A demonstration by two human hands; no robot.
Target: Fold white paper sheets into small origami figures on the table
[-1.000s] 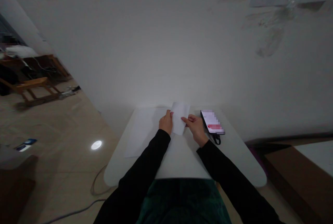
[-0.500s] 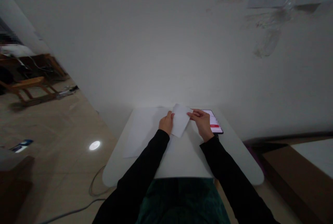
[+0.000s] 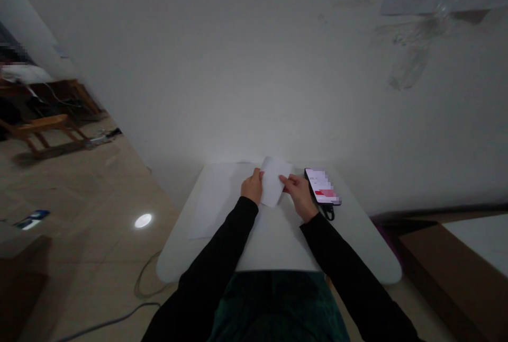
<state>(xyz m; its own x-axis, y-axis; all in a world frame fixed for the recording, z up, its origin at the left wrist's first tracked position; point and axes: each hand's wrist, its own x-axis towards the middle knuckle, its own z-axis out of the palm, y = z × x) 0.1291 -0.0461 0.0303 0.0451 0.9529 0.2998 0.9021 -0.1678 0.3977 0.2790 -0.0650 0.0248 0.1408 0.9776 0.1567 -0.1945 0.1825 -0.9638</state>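
A small white piece of paper (image 3: pixel 272 183) is held up above the white table (image 3: pixel 278 246), tilted. My left hand (image 3: pixel 252 186) grips its left edge with thumb and fingers. On the right side, my right hand (image 3: pixel 298 194) pinches the paper near its lower right edge, the thumb on the front face. A larger white sheet (image 3: pixel 214 199) lies flat on the left part of the table, partly under my left arm. To the right of my right hand lies a phone (image 3: pixel 323 187) with a lit screen, a black loop at its lower end.
A pale wall (image 3: pixel 254 66) rises directly behind the table. At the right stands a brown box (image 3: pixel 452 262). Cables (image 3: pixel 115 322) run over the floor on the left, and a wooden chair (image 3: pixel 43 126) stands farther off.
My right hand has moved left and slightly down along the paper, uncovering more of the phone and its black loop. My left hand has barely shifted and still holds the paper.
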